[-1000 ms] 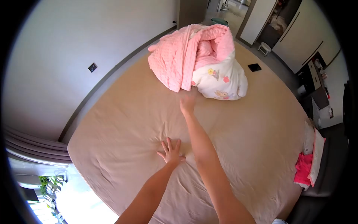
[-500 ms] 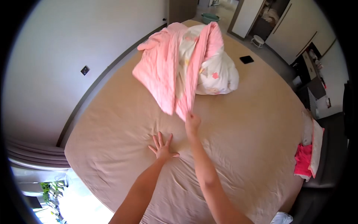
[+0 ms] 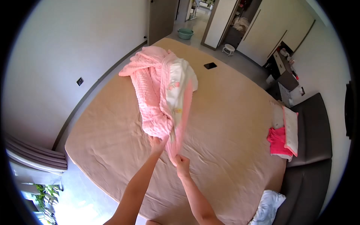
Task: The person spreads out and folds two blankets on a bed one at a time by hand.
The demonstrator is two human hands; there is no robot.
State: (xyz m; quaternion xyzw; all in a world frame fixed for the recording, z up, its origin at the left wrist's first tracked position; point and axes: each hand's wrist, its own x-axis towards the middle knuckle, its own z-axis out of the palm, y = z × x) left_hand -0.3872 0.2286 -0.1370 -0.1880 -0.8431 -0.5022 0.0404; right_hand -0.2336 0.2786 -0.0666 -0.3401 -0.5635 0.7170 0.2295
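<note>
Read all clock positions from the middle of the view. Find pink-and-white quilt (image 3: 152, 99) bunched on the bed (image 3: 228, 127), running from 11 o'clock down to 6 o'clock. Record right hand (image 3: 182, 165) at 6 o'clock, fist clamped on the quilt's narrow near corner. Record left hand (image 3: 159, 145) at 7 o'clock, touching the near end of the pink bulk; with fingertips screened by fabric, cannot tell whether gripping or merely pressing.

Note black phone (image 3: 210, 65) at 1 o'clock, flat on the bed near the quilt but apart from it. Note pink-trimmed pillow (image 3: 290, 129) at 3 o'clock, against dark headboard (image 3: 315, 131), with bright pink cloth (image 3: 278, 140) lying beside it, well apart from both hands. Note white pillow (image 3: 267, 208) between 4 and 5 o'clock.

Off the bed, log green basin (image 3: 185, 34) on the floor at 12 o'clock and white stool (image 3: 228, 49) at 1 o'clock. Log wall (image 3: 86, 41) along the bed's flank from 9 to 11 o'clock, a barrier on that side. Log curtain (image 3: 33, 154) between 8 and 9 o'clock.
</note>
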